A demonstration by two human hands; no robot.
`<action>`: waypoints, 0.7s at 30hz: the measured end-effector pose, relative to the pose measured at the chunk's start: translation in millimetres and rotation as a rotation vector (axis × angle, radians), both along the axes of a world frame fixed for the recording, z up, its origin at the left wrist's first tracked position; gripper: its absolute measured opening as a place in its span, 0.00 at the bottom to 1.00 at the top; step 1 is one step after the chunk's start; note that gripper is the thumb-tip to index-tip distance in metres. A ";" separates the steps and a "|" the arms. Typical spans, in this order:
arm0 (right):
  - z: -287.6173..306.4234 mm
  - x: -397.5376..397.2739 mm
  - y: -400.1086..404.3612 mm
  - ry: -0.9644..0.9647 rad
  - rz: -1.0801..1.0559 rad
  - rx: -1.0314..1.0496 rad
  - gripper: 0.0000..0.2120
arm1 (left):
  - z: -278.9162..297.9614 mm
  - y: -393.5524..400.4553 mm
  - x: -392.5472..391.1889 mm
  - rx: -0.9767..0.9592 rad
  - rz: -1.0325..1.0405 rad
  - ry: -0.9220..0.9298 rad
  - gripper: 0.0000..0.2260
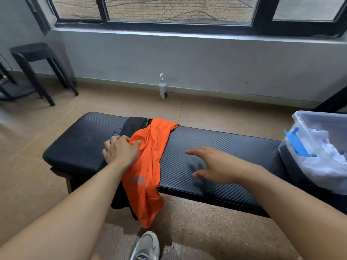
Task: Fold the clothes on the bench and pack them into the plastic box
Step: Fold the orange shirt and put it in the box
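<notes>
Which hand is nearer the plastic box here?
Right. The right hand hovers open over the bare bench, between the orange shirt and the plastic box; the left hand rests on the clothes, farther away.

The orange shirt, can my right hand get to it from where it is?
Probably yes. The right hand hovers open over bare bench just beside the orange shirt, with nothing between them. The left hand rests on the shirt's far edge.

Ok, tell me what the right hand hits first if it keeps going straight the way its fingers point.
Probably the orange garment. The right hand hovers over the bench with fingers pointing left toward that cloth; only bare padding lies between. Its height above the bench is unclear.
</notes>
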State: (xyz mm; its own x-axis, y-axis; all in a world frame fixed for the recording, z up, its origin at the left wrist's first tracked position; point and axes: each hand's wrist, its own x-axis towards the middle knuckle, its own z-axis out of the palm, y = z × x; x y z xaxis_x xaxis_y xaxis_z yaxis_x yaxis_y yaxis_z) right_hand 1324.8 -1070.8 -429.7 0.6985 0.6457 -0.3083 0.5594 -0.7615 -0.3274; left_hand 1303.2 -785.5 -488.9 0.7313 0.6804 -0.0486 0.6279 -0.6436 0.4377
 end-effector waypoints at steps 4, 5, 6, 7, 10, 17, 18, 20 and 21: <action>-1.2 0.8 4.5 -0.055 -0.026 0.048 0.33 | 17.9 -16.9 2.8 -0.036 -0.012 -0.263 0.13; -1.8 0.0 6.4 -0.072 -0.039 0.071 0.34 | 24.5 -26.7 3.0 -0.064 -0.051 -0.337 0.13; -2.0 -1.4 8.4 -0.087 -0.060 0.108 0.35 | 31.5 -38.6 2.0 -0.123 -0.114 -0.402 0.12; -2.7 -2.8 10.9 -0.098 -0.085 0.157 0.37 | 38.2 -52.1 0.2 -0.184 -0.196 -0.450 0.12; -5.6 -2.6 14.0 -0.105 -0.171 0.297 0.42 | 52.9 -92.1 -8.7 -0.248 -0.506 -0.516 0.11; -22.0 27.6 -11.2 -0.130 -0.080 0.329 0.34 | 62.7 -133.5 -25.0 -0.373 -0.849 -0.574 0.11; -23.3 30.9 -14.4 -0.162 -0.049 0.255 0.33 | 63.4 -133.2 -24.6 -0.375 -0.809 -0.602 0.11; -20.4 33.6 -18.8 -0.213 -0.009 0.167 0.37 | 61.9 -126.6 -20.1 -0.345 -0.692 -0.649 0.11; -13.3 30.9 -20.4 -0.223 0.003 0.155 0.39 | 60.6 -121.1 -17.0 -0.320 -0.637 -0.659 0.12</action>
State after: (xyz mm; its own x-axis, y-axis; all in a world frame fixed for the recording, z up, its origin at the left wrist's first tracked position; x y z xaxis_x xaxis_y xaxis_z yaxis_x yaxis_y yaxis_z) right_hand 1355.7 -1091.2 -443.0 0.7362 0.6753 -0.0443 0.6329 -0.7102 -0.3082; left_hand 1286.3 -906.6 -428.3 0.9047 0.1734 0.3892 -0.2312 -0.5675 0.7902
